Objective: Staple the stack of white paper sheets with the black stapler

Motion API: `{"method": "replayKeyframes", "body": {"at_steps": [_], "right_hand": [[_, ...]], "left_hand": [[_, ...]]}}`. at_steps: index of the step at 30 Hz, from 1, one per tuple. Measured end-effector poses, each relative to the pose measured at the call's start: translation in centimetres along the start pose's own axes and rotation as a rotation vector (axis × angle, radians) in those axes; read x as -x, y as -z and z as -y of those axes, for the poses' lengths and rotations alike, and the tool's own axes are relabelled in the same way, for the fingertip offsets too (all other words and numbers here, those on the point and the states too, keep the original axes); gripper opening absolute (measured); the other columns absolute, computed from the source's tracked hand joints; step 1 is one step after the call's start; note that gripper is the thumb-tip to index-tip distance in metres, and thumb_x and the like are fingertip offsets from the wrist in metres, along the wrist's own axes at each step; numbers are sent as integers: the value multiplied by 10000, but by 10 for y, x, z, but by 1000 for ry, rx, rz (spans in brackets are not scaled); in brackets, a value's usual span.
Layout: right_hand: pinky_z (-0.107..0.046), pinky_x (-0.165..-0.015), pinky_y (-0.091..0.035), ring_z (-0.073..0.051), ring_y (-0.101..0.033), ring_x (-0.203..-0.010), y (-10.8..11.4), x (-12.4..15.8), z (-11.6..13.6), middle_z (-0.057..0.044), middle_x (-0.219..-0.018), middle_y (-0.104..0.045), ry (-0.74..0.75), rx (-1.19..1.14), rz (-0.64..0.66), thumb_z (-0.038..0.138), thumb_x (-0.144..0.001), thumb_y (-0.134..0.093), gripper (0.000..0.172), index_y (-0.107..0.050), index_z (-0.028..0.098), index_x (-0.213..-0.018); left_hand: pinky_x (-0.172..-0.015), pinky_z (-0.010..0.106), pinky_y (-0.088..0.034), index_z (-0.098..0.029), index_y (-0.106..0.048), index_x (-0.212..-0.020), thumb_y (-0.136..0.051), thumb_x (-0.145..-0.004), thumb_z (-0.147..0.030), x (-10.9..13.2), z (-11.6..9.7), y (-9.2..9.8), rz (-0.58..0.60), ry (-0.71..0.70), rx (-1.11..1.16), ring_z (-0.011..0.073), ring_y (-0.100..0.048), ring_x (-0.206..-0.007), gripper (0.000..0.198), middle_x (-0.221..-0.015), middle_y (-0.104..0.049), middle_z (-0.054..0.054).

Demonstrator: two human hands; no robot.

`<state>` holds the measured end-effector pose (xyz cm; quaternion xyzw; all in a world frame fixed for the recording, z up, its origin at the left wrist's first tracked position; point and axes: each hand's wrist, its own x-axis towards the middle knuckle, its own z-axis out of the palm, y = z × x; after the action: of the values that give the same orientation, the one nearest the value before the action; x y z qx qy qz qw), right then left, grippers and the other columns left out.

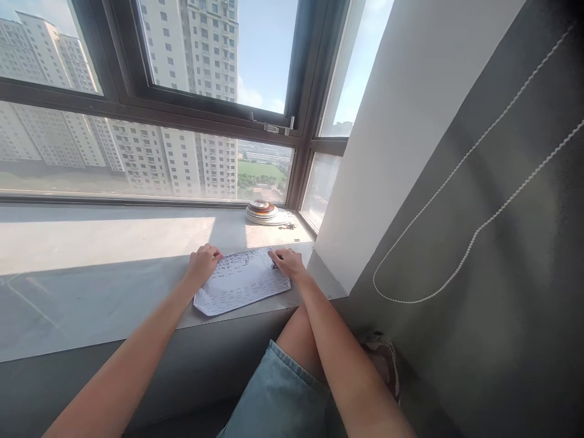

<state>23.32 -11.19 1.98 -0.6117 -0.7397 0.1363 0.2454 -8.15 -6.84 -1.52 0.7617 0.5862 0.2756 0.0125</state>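
Note:
A printed paper sheet [241, 281] lies flat on the grey windowsill [91, 267], near its right end. My left hand [204, 261] rests on the sheet's upper left corner with its fingers curled under. My right hand [288, 262] presses on the sheet's upper right edge, closed round a small dark object that I cannot make out. Both forearms reach in from below.
A stack of plates [262, 213] stands at the sill's far right corner, with small bits beside it. The window frame [182, 109] runs behind. A white wall [387, 140] and a hanging bead cord [456, 243] are at right. My knee in denim shorts [278, 395] is under the sill.

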Motion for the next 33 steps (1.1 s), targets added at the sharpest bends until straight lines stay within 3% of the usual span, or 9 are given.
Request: {"method": "replayKeyframes", "body": {"at_steps": [5,12,21,33], "right_hand": [[-431,-983,-337,-273,-555,-1099,-9,-2,10,-62,-1023,-703,-56,126,-34,492,-999,-442,373,-669,233,-855],[-456,-989,-353,-273,-561,-1095,-8,-1,13,-58,-913,-683,-87,113,-48,474,-1042,-307,506,-593,216,-713],[-450,-972,-362,-282,-562,-1064,-10,-4,7,-54,-795,-620,-99,83,-75,451,-1029,-313,511,-488,200,-620],[-458,-962,-352,-284,-554,-1059,-10,0,16,-60,-929,-687,-58,167,-32,357,-991,-394,415,-624,217,-674]], "left_hand": [[-944,463,-453,-218,-669,-885,-492,-974,-311,1,0,1,15,6,-11,298,-623,-1082,219,-1022,-673,95],[-962,456,-458,-219,-689,-877,-516,-954,-313,4,-2,3,18,14,-21,294,-630,-1063,212,-1007,-676,99],[-970,482,-447,-211,-675,-868,-497,-966,-345,6,-1,4,29,8,10,296,-633,-1029,243,-990,-668,99],[-958,457,-459,-214,-686,-865,-520,-947,-314,6,-1,4,8,17,9,291,-639,-1029,211,-1001,-680,97]]}}
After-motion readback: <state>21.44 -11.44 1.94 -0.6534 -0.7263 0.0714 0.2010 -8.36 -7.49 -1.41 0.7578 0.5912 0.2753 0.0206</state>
